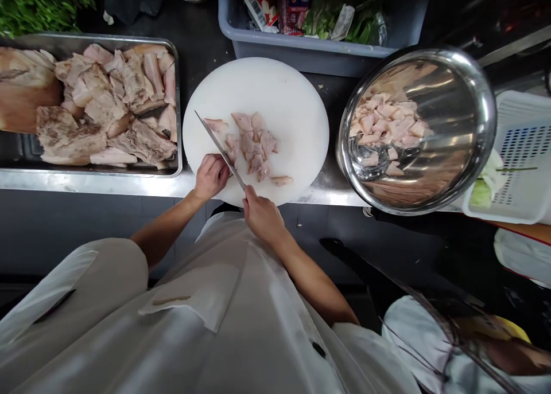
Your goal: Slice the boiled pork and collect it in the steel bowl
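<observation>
My right hand point(263, 215) is wrapped round the handle of a kitchen knife point(218, 146), its blade pointing up and left across the round white cutting board point(297, 96). Close against the blade's left side, my left hand point(212, 175) has its fingers curled down on a piece of meat, mostly hidden under them. Cut pieces of pale pink meat point(255, 144) lie in a loose heap right of the blade. One slice point(216, 124) rests on the blade's far left side, and another small strip point(282, 180) lies near the board's front.
A metal tray point(177, 124) of large cooked meat chunks point(92, 90) stands left. At right, a tilted steel bowl point(460, 130) holds cut meat point(387, 121). Behind is a grey-blue bin point(293, 53) with greens and packaging. A white basket point(512, 202) sits far right; another person's sleeve point(413, 331) shows lower right.
</observation>
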A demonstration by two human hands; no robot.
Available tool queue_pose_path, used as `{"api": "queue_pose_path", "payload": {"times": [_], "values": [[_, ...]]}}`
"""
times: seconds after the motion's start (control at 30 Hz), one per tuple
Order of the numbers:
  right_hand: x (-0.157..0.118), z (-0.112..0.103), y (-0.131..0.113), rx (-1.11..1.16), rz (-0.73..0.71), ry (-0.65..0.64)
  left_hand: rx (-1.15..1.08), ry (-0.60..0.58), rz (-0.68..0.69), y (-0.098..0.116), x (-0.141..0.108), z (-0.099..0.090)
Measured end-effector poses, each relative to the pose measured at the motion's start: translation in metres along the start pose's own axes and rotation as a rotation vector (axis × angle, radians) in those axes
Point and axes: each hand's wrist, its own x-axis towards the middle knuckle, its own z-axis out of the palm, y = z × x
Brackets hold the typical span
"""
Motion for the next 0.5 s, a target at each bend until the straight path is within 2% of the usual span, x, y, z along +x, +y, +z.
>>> {"api": "queue_pose_path", "payload": {"times": [0.07, 0.23, 0.3, 0.43, 0.5], "values": [[0.006, 0.002, -0.002, 0.012, -0.008, 0.028, -0.019, 0.012, 0.009, 0.000, 0.000, 0.000], [-0.027, 0.024, 0.019, 0.030, 0.082, -0.043, -0.025, 0.032, 0.066, 0.001, 0.001, 0.000], [-0.018, 0.024, 0.024, 0.033, 0.058, -0.010, -0.003, 0.016, 0.066, 0.002, 0.001, -0.001], [0.020, 0.008, 0.021, 0.063, -0.036, 0.132, 0.041, -0.019, 0.021, 0.005, -0.002, -0.007], [0.016, 0.003, 0.018, 0.042, -0.009, 0.148, 0.055, -0.018, 0.018, 0.003, -0.005, -0.009]]}}
